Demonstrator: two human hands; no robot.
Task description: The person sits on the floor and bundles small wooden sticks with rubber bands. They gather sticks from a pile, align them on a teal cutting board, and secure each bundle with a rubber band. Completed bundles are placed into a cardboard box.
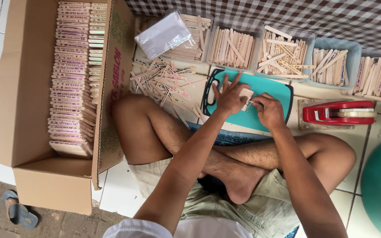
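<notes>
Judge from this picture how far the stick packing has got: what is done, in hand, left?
Done: rows of packed bundles fill much of the box. In hand: the left hand presses a bundle on the teal board; the right hand works at its edge. Left: loose sticks and filled trays.

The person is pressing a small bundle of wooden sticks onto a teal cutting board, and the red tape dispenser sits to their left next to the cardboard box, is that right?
Not quite. The head view shows the red tape dispenser on the person's right, far from the cardboard box, which stands on the left. Both hands, left hand and right hand, do work the small bundle on the teal cutting board.
</notes>
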